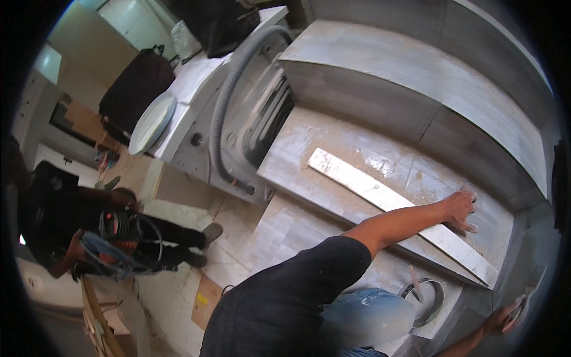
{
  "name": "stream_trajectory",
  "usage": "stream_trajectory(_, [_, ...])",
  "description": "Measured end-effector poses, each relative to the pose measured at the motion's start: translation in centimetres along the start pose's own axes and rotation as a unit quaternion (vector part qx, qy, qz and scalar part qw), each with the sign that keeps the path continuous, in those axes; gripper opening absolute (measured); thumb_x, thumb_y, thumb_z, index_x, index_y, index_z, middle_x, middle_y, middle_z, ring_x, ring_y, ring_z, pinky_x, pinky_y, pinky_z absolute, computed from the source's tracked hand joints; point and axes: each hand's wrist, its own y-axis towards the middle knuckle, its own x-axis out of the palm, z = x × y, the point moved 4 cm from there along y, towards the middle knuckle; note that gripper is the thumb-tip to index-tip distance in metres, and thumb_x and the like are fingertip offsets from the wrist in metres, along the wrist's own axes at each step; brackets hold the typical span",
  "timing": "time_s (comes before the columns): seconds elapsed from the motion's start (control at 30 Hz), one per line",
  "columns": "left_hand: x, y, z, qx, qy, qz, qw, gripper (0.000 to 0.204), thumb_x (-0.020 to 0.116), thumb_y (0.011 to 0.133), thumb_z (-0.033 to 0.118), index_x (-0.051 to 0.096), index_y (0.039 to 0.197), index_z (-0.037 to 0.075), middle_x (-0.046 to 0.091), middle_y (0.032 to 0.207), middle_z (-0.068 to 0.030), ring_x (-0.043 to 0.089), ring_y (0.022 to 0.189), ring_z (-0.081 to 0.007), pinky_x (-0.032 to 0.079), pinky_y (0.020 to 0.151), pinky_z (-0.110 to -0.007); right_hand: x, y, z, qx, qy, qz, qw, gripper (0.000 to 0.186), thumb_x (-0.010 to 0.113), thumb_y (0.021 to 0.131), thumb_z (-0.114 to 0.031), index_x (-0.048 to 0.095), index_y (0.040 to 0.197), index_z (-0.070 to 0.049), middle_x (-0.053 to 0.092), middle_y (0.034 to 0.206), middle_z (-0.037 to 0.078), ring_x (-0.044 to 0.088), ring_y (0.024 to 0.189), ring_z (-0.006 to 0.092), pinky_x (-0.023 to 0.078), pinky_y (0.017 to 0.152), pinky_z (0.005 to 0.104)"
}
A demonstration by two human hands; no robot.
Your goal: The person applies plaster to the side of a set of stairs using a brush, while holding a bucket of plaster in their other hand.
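Observation:
My left arm stretches across the tiled step (389, 152), and my left hand (459, 211) rests on its tile with fingers apart, holding nothing. Beneath that forearm runs a long white strip (357, 184), smeared with dust, along the step. At the lower right, my right hand (505, 318) is closed round a flat-bladed trowel (531, 291) against the grey tiled wall (529, 244). The trowel's handle is mostly hidden by my fingers. Near my knee stands a round bucket (439, 300) with a stick-like tool (416, 284) standing in it.
A higher tiled step (410, 65) rises behind. To the left are a washing machine (196, 128) with a grey corrugated hose (221, 104), and a round pale lid (153, 123) on top. Another person (56, 202) stands at far left, holding a power tool and coiled cable.

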Motion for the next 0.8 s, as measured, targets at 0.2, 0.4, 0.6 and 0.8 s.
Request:
stream_trajectory(0.2, [0.8, -2.0, 6.4, -0.157, -0.04, -0.101, 0.982, 0.096, 0.04, 0.084, 0.074, 0.053, 0.129, -0.01, 0.036, 0.145, -0.0311, 0.03, 0.138, -0.0438, 0.015, 0.114, -0.059, -3.1, 3.5, -7.9, 0.005, 0.015, -0.125, 0.992, 0.02, 0.063, 0.091, -0.004, 0.065, 0.11, 0.003, 0.067, 0.109, 0.014, 0.065, 0.096, 0.0258, 0.053, 0.082, 0.0333])
stream_trajectory(0.4, [2.7, -6.8, 8.4, -0.126, -0.031, -0.025, 0.991, 0.1, 0.038, 0.083, 0.075, 0.044, 0.137, -0.009, 0.032, 0.148, -0.0319, 0.024, 0.142, -0.044, 0.009, 0.116, -0.059, -9.1, 7.3, -15.1, -0.012, 0.132, -0.058, 0.989, 0.01, 0.06, 0.094, -0.01, 0.058, 0.093, 0.0, 0.06, 0.089, 0.015, 0.062, 0.074, 0.0273, 0.052, 0.059, 0.0376])
stream_trajectory(0.6, [6.4, -7.1, 5.4, -0.164, -0.105, 0.136, 0.971, 0.092, 0.06, 0.078, 0.068, 0.05, 0.13, -0.008, 0.04, 0.141, -0.0324, 0.029, 0.137, -0.0462, 0.018, 0.117, -0.052, -9.3, -8.5, -7.7, 0.216, -0.015, -0.198, 0.956, 0.039, 0.063, 0.091, -0.03, 0.062, 0.114, 0.001, 0.064, 0.105, 0.014, 0.063, 0.098, 0.0296, 0.051, 0.088, 0.0397])
stream_trajectory(0.8, [1.6, -5.2, 7.6, -0.113, 0.11, 0.053, 0.986, 0.054, 0.06, 0.088, 0.048, 0.061, 0.117, 0.003, 0.055, 0.125, -0.0232, 0.05, 0.118, -0.0398, 0.037, 0.101, -0.049, -4.9, 2.5, -12.9, 0.281, 0.213, -0.071, 0.933, 0.021, 0.065, 0.078, -0.001, 0.067, 0.098, -0.002, 0.067, 0.096, 0.014, 0.064, 0.089, 0.0309, 0.051, 0.08, 0.0394])
